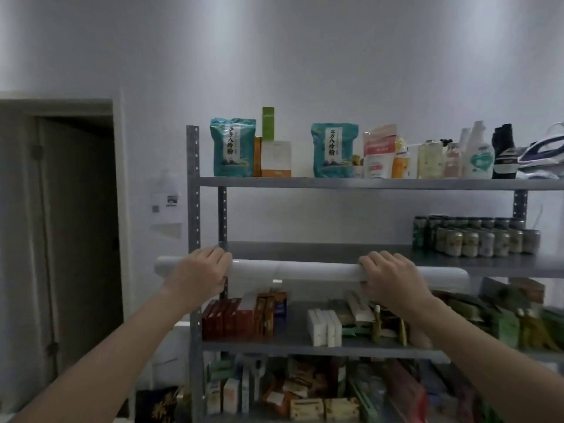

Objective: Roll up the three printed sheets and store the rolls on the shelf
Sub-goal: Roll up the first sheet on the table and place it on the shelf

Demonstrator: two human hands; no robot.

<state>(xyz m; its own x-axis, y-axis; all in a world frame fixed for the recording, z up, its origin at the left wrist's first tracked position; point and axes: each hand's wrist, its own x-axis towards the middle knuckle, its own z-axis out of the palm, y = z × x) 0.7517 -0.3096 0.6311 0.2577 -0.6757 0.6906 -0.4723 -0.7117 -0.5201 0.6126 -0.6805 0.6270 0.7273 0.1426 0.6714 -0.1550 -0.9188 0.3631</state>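
Observation:
A long white roll of paper (305,270) is held level in front of the grey metal shelf (305,251), right at the front edge of its second board. My left hand (198,274) grips the roll near its left end, fingers curled over the top. My right hand (393,280) grips it right of the middle in the same way. The roll's left end sticks out past the shelf's left post (193,190). The printed side is hidden inside the roll. No other sheets or rolls are in view.
Several cans (476,236) stand at the right of the second board; its left and middle part is bare metal. Bags and bottles (335,151) line the top board. Boxes (244,315) fill the lower boards. A dark doorway (76,239) is at the left.

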